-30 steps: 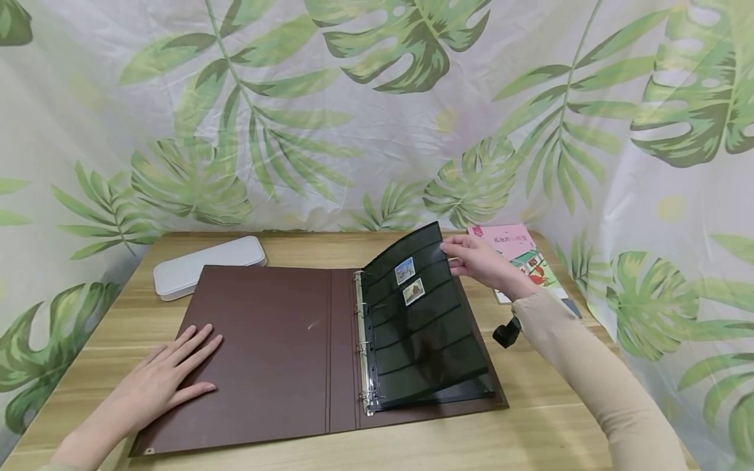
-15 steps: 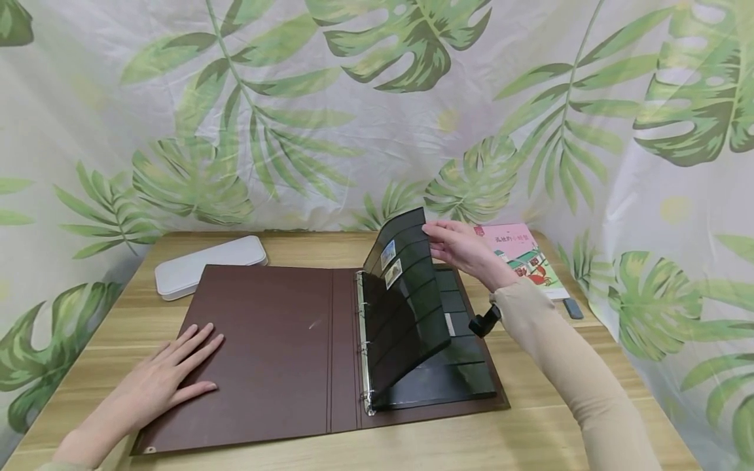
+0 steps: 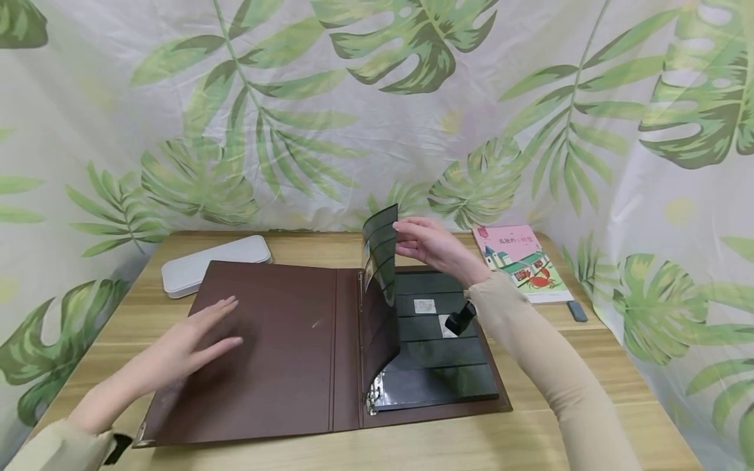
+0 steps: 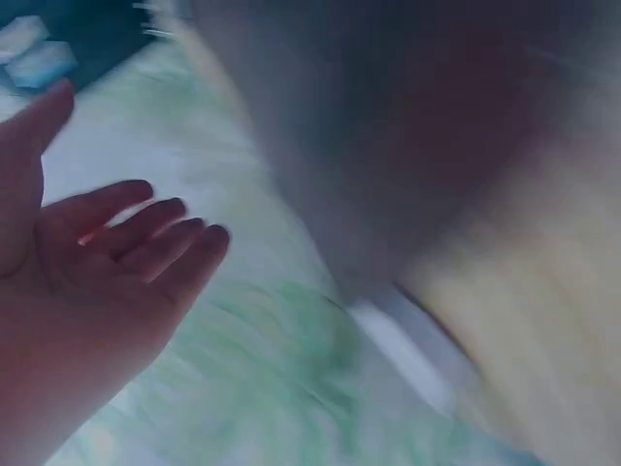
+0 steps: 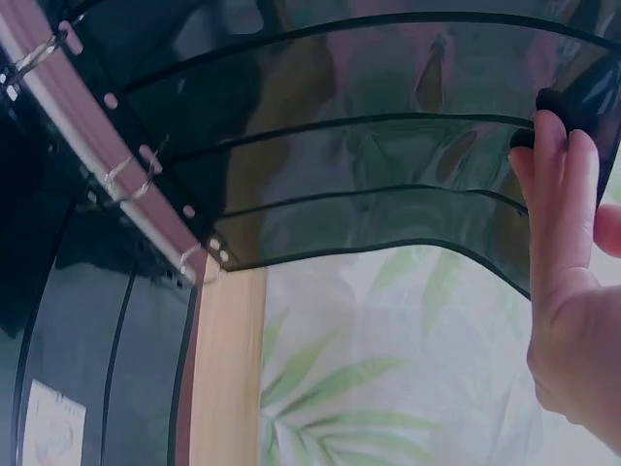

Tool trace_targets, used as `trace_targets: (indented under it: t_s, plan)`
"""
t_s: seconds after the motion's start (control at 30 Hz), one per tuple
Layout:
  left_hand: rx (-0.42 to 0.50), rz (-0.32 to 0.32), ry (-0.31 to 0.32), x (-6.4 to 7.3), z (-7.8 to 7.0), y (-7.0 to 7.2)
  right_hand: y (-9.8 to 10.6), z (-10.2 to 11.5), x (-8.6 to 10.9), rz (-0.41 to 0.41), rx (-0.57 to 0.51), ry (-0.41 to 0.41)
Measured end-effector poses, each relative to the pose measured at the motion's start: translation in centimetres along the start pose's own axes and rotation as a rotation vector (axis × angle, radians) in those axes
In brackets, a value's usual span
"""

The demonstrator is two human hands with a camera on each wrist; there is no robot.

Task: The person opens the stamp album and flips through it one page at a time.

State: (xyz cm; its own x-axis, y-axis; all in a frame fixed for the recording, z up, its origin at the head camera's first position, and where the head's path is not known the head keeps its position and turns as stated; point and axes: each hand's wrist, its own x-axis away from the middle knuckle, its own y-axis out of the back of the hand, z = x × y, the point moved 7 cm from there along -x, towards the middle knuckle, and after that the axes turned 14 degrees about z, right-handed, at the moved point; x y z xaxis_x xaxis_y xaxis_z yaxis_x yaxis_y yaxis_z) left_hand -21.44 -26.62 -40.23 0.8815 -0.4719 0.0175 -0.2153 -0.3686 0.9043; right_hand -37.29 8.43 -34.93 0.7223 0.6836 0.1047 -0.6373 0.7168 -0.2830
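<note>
A brown ring binder (image 3: 277,353) lies open on the wooden table. My right hand (image 3: 436,245) pinches the outer edge of a black stamp page (image 3: 383,294), which stands nearly upright and bends over the metal rings (image 3: 372,396). In the right wrist view the fingers (image 5: 563,204) lie against the dark strips of that page. Below it, another black page (image 3: 442,353) lies flat, with two pale stamps (image 3: 424,306) in its strips. My left hand (image 3: 191,343) hovers over the binder's left cover, fingers extended, holding nothing; its wrist view is blurred.
Behind the binder's left cover sits a white tin case (image 3: 215,261). A pink picture book (image 3: 524,261) lies at the back right, with a small dark grey block (image 3: 577,311) by its corner. A leaf-print cloth (image 3: 330,157) hangs behind the table (image 3: 565,386).
My right hand has swung the stamp page up and leftward, uncovering the page beneath. My left hand has lifted off the cover and moved slightly right.
</note>
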Motion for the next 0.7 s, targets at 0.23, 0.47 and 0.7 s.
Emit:
trace_targets:
  t_s: [0.23,0.47,0.7]
  plan:
    - [0.286,0.139,0.015,-5.3,-8.1,2.2,-2.2,-0.4,-1.8,0.029,-0.011,-0.012]
    - [0.335,0.204,0.066,-9.2,-12.3,2.4,-4.3,-0.9,-3.1,0.061,0.026,-0.025]
    - [0.374,0.211,0.004,-10.4,-14.0,2.0,-5.1,-1.1,-3.5,0.050,0.125,-0.062]
